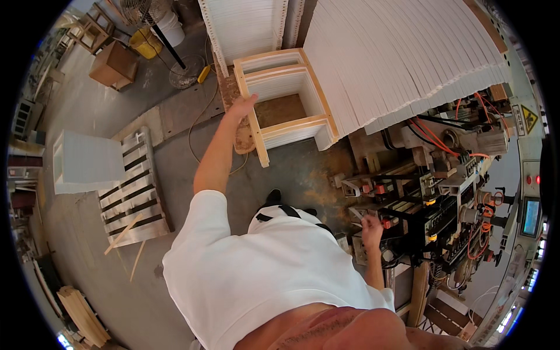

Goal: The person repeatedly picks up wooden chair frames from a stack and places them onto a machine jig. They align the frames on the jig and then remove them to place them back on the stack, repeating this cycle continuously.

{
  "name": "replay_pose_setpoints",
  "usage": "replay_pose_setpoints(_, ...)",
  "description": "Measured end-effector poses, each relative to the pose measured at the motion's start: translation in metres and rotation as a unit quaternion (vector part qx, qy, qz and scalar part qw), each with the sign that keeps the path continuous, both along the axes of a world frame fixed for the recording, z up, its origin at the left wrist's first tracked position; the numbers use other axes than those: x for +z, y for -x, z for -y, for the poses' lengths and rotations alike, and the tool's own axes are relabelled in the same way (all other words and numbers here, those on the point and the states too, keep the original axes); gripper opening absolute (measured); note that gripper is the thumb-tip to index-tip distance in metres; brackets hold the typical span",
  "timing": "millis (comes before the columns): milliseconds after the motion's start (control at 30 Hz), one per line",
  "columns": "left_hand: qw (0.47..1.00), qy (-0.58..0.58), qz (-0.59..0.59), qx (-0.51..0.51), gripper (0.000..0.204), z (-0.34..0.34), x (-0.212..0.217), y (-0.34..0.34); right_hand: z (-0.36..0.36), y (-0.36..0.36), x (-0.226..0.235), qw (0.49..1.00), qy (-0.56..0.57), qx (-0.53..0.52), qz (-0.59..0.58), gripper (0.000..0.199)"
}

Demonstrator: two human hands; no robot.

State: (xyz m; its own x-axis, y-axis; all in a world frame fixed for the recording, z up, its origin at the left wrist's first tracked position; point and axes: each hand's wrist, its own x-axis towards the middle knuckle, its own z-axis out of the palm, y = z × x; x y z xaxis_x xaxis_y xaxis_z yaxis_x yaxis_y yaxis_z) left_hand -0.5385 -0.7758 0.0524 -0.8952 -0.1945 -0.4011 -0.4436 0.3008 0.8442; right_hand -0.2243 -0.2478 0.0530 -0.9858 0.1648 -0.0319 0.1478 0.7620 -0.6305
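My left hand (241, 107) is stretched far forward and rests on the near rail of a white cabinet frame with pale wood edges (289, 99), which lies on its side on a chipboard base. My right hand (371, 225) hangs low at my side, fingers loosely curled, holding nothing, close to the front of a woodworking machine (443, 204) with orange hoses and black fittings. My white shirt and dark shoe fill the lower middle.
A big stack of white panels (402, 52) stands at the top right and another at the top middle (245, 23). A white box (84, 160) sits on a pallet (131, 186) at left. A fan stand, a yellow bucket and wooden stools stand top left.
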Motion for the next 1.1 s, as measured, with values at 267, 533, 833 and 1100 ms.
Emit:
replay_pose_setpoints(267,0.987,0.016,-0.110,-0.115,0.067,0.035,-0.046,-0.003,-0.004,-0.040,-0.062,0.986,0.003,0.004,0.167,0.019)
replay_pose_setpoints(533,0.879,0.319,-0.292,-0.200,0.064,-0.100,0.023,-0.048,0.024,0.007,0.014,0.997,0.018,-0.047,0.060,0.024)
replay_pose_setpoints(833,0.846,0.339,-0.302,-0.281,0.044,-0.139,-0.021,-0.059,0.015,-0.139,0.061,0.946,0.076,-0.311,-0.057,0.019)
replay_pose_setpoints(1100,0.795,0.426,-0.264,-0.341,0.058,-0.156,-0.008,-0.060,-0.011,-0.228,0.112,0.913,0.009,-0.370,-0.170,0.020)
